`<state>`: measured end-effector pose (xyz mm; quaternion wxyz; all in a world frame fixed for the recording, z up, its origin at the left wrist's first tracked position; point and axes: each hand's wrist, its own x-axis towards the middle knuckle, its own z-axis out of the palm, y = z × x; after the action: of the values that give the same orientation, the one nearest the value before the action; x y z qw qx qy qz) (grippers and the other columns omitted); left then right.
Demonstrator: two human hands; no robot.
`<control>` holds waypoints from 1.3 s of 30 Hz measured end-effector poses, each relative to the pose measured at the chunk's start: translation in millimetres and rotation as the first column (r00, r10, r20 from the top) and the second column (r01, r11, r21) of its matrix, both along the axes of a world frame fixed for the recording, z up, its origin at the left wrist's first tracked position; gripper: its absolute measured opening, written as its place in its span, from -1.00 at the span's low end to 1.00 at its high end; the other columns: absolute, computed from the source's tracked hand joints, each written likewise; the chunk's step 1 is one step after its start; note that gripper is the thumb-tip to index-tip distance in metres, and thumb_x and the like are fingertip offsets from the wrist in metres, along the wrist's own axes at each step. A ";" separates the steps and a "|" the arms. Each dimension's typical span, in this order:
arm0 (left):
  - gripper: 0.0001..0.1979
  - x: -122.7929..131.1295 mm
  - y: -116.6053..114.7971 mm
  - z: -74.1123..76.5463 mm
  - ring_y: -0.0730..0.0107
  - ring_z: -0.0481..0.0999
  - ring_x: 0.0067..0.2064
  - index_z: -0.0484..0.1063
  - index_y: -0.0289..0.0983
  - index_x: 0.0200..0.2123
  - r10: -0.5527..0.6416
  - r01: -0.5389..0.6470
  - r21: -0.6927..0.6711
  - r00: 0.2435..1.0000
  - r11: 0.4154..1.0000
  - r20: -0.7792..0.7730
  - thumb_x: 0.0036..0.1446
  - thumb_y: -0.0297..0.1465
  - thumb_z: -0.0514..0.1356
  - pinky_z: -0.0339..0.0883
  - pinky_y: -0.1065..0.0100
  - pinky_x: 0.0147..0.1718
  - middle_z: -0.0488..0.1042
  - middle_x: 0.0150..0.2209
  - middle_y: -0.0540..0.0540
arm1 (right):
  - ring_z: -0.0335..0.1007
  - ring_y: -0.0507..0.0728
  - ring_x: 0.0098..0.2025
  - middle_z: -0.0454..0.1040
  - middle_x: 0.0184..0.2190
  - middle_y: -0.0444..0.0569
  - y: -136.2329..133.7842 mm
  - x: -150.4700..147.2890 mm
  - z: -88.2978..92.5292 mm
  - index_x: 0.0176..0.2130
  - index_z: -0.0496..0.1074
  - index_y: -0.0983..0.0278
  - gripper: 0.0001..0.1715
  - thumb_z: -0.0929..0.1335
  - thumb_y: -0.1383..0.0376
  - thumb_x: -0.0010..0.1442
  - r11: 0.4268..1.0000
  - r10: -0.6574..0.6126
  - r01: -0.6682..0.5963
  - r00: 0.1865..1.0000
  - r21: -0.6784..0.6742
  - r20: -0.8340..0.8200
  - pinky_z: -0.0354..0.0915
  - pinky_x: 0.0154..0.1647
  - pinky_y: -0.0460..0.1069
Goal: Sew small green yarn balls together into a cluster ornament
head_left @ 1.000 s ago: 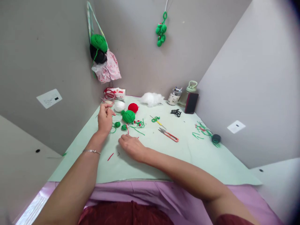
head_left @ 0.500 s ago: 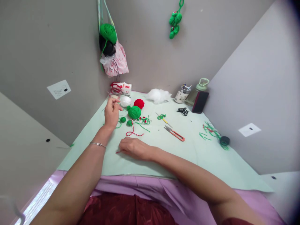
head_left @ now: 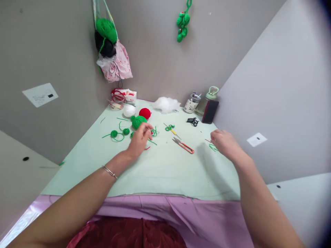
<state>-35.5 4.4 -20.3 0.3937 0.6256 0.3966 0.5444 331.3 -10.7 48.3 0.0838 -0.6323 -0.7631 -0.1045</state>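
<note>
My left hand (head_left: 139, 137) reaches across the mint-green mat (head_left: 168, 168), fingers curled and pinched beside the green yarn ball (head_left: 138, 121) and a tangle of small green and red pieces (head_left: 154, 132). A short red strand (head_left: 147, 148) lies just under it. My right hand (head_left: 223, 143) hovers at the mat's right side over green yarn scraps (head_left: 212, 148), fingers curled, with a red yarn scrap (head_left: 208, 140) sticking out at the fingertips. Orange thread snips (head_left: 183, 145) lie between the two hands.
A white yarn ball (head_left: 129, 110), a red yarn ball (head_left: 144, 112), white stuffing (head_left: 165, 104), a cup (head_left: 190, 105), a bottle (head_left: 208, 100) and a black clip (head_left: 192, 120) line the back. Two small green balls (head_left: 113, 133) lie at the left. A green ornament (head_left: 183, 20) and a bag (head_left: 113, 65) hang on the wall.
My right hand swung from the mat's front middle to the right-side scraps. My left hand left the bowl at the back left and came to the green yarn ball.
</note>
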 end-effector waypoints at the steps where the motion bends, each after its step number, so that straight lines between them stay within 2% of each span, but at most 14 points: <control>1: -0.84 7.8 -7.8 -0.7 0.37 0.50 -0.34 0.34 -0.20 -0.09 -0.119 0.118 -0.044 0.993 0.992 -0.021 0.30 -0.32 0.06 0.37 0.28 -0.19 0.46 -0.45 0.04 | 0.40 0.25 -0.20 0.54 -0.34 0.14 4.2 8.0 -2.0 -0.55 0.36 0.26 -0.77 0.36 0.50 0.07 0.999 -0.014 0.014 1.000 0.030 0.003 0.23 -0.18 0.09; 4: -0.56 22.2 -25.1 -1.1 0.29 0.51 0.03 0.37 -0.12 0.08 -0.464 0.451 -0.109 0.871 0.886 -0.160 0.12 -0.32 0.31 0.29 0.22 0.09 0.56 -0.06 -0.06 | 0.36 0.34 0.03 0.55 -0.10 0.24 13.4 6.1 -7.8 -0.44 0.50 0.30 -0.86 0.37 0.40 0.16 0.993 -0.032 0.035 0.999 0.113 -0.027 0.21 0.03 0.18; 7: -0.89 26.3 -32.7 -0.7 0.19 0.38 0.22 0.51 -0.21 -0.34 -0.565 0.557 -0.108 0.787 0.823 -0.249 0.12 -0.30 0.32 0.15 0.20 0.24 0.51 0.09 -0.11 | 0.40 0.28 -0.04 0.57 -0.15 0.16 17.5 -24.9 -7.6 -0.26 0.58 0.28 -0.74 0.30 0.27 0.29 0.984 -0.024 0.048 0.990 0.173 -0.138 0.27 -0.04 0.14; 8: -0.85 26.6 -33.6 -0.9 0.18 0.39 0.21 0.49 -0.23 -0.43 -0.561 0.554 -0.107 0.785 0.826 -0.263 0.15 -0.31 0.29 0.16 0.19 0.24 0.51 0.08 -0.12 | 0.43 0.24 -0.13 0.58 -0.21 0.11 17.8 -39.2 -6.3 -0.23 0.59 0.27 -0.74 0.31 0.24 0.27 0.985 0.029 0.025 0.952 0.171 -0.306 0.29 -0.08 0.12; 11: -0.94 27.1 -33.2 -2.8 0.20 0.42 0.16 0.50 -0.20 -0.29 -0.501 0.489 -0.110 0.834 0.865 -0.233 0.13 -0.37 0.28 0.22 0.17 0.21 0.47 0.08 -0.15 | 0.45 0.14 -0.28 0.59 -0.31 0.02 16.1 -86.5 -3.7 -0.29 0.60 0.27 -0.72 0.37 0.14 0.21 0.981 0.179 -0.171 0.644 0.088 -0.743 0.33 -0.22 0.03; 13: -0.72 27.4 -30.6 -4.8 0.21 0.46 0.12 0.45 -0.16 -0.08 -0.456 0.435 -0.163 0.881 0.886 -0.128 0.11 -0.35 0.30 0.31 0.18 0.13 0.44 0.10 -0.17 | 0.43 0.12 -0.27 0.58 -0.32 0.01 13.5 -116.3 -7.1 -0.34 0.61 0.26 -0.76 0.44 0.14 0.12 0.959 0.215 -0.272 0.498 0.085 -0.840 0.32 -0.22 0.01; 15: -0.62 27.0 -26.7 -6.1 0.23 0.51 0.03 0.37 -0.17 0.01 -0.404 0.391 -0.232 0.915 0.891 -0.009 0.12 -0.28 0.29 0.39 0.20 0.01 0.45 0.08 -0.19 | 0.37 0.06 -0.40 0.56 -0.38 -0.03 10.4 -140.4 -15.8 -0.34 0.58 0.28 -0.76 0.48 0.14 0.06 0.937 0.115 -0.350 0.317 -0.004 -0.942 0.30 -0.35 -0.02; 17: -0.67 25.4 -22.4 -5.8 0.26 0.54 -0.06 0.38 -0.22 -0.04 -0.363 0.365 -0.264 0.930 0.893 0.058 0.18 -0.20 0.23 0.40 0.22 -0.05 0.51 -0.03 -0.17 | 0.33 0.03 -0.48 0.51 -0.48 -0.11 7.1 -156.2 -26.5 -0.32 0.54 0.28 -0.73 0.50 0.14 0.02 0.899 0.019 -0.436 0.154 -0.050 -0.988 0.28 -0.42 -0.04; 19: -0.74 22.3 -19.0 -3.8 0.31 0.54 -0.17 0.41 -0.25 -0.20 -0.343 0.343 -0.267 0.938 0.901 0.048 0.21 -0.17 0.18 0.38 0.25 -0.08 0.54 -0.24 -0.10 | 0.33 0.01 -0.48 0.48 -0.50 -0.12 4.1 -163.3 -35.3 -0.36 0.51 0.29 -0.73 0.51 0.14 0.02 0.876 -0.002 -0.480 0.104 -0.052 -0.995 0.29 -0.39 -0.04; 21: -0.75 18.8 -17.5 -1.2 0.35 0.50 -0.27 0.39 -0.26 -0.33 -0.336 0.321 -0.262 0.942 0.910 -0.012 0.23 -0.18 0.16 0.36 0.29 -0.15 0.50 -0.40 -0.03 | 0.32 0.00 -0.47 0.47 -0.49 -0.13 2.2 -163.3 -39.7 -0.39 0.50 0.30 -0.72 0.51 0.14 0.03 0.871 -0.004 -0.487 0.123 -0.063 -0.992 0.27 -0.37 -0.05; 25: -0.77 13.2 -18.4 2.1 0.39 0.42 -0.35 0.38 -0.25 -0.35 -0.302 0.266 -0.226 0.943 0.937 -0.142 0.25 -0.22 0.12 0.25 0.34 -0.29 0.48 -0.43 0.00 | 0.31 0.00 -0.46 0.43 -0.52 -0.15 3.1 -153.8 -41.0 -0.37 0.50 0.31 -0.71 0.50 0.13 0.05 0.832 -0.041 -0.536 0.197 -0.143 -0.979 0.26 -0.35 -0.06; 32: -0.80 10.3 -18.2 -0.9 0.36 0.40 -0.36 0.36 -0.23 -0.36 -0.280 0.234 -0.170 0.899 0.957 -0.337 0.26 -0.26 0.09 0.22 0.33 -0.32 0.44 -0.45 0.02 | 0.25 -0.01 -0.46 0.40 -0.51 -0.17 0.5 -144.9 -48.5 -0.27 0.55 0.30 -0.77 0.35 0.20 0.21 0.716 0.066 -0.627 0.499 -0.307 -0.864 0.17 -0.41 -0.10; 35: -0.79 9.6 -16.2 -3.8 0.34 0.42 -0.35 0.37 -0.22 -0.36 -0.270 0.230 -0.145 0.872 0.962 -0.408 0.26 -0.24 0.09 0.21 0.33 -0.35 0.42 -0.44 0.01 | 0.21 -0.01 -0.48 0.39 -0.52 -0.18 0.9 -142.7 -51.1 -0.27 0.54 0.29 -0.79 0.33 0.24 0.22 0.722 0.147 -0.614 0.585 -0.318 -0.797 0.13 -0.44 -0.11; 39: -0.78 5.8 -11.6 -7.0 0.33 0.43 -0.36 0.38 -0.21 -0.33 -0.229 0.201 -0.110 0.874 0.973 -0.429 0.28 -0.22 0.08 0.24 0.32 -0.35 0.41 -0.45 0.02 | 0.26 0.00 -0.48 0.41 -0.54 -0.16 9.8 -136.1 -55.0 -0.33 0.52 0.30 -0.81 0.34 0.24 0.18 0.776 0.087 -0.555 0.565 -0.300 -0.820 0.17 -0.43 -0.11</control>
<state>-29.6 -7.2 -27.3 0.3716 0.7596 0.4197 0.3297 195.3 -0.9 -6.7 0.2410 -0.4534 -0.7554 0.4071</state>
